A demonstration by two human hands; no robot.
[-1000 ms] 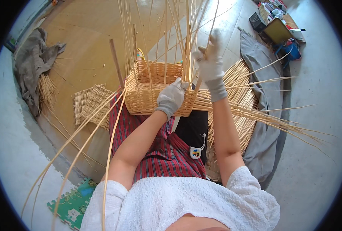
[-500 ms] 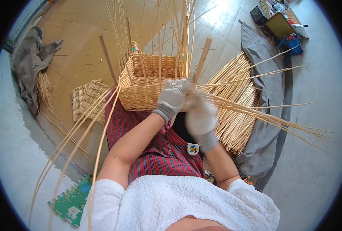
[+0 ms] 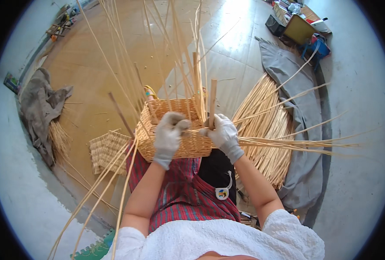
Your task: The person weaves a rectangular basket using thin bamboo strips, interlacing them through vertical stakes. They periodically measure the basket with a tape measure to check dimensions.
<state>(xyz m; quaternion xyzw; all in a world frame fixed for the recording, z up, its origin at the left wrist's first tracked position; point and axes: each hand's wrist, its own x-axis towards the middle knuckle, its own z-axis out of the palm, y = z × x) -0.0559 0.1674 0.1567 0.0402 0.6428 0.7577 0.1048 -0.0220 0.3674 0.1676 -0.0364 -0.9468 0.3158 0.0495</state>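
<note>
A rectangular wicker basket (image 3: 166,149) rests on my lap, with thin upright rods rising from its sides and thicker wooden stakes at its corners. Both my hands wear pale work gloves. My right hand (image 3: 223,134) closes around the basket's front right corner, next to a wooden stake (image 3: 213,99). At the front rim, my left hand (image 3: 167,136) has curled fingers, slightly blurred; whatever they pinch is hard to see. A bundle of long willow rods (image 3: 288,143) runs out to the right from that corner. Several more rods (image 3: 95,186) hang from the front left corner toward me.
On the right, a large pile of peeled rods (image 3: 262,130) lies on a grey cloth (image 3: 303,173). Woven panels (image 3: 108,149) lie on the floor at left, near another cloth (image 3: 42,108) covering rods. Boxes and a blue container (image 3: 318,47) stand far right.
My left hand has moved left along the front rim, away from the right one. My right hand, blurred before, now sits at the corner stake. The basket appears lower in view.
</note>
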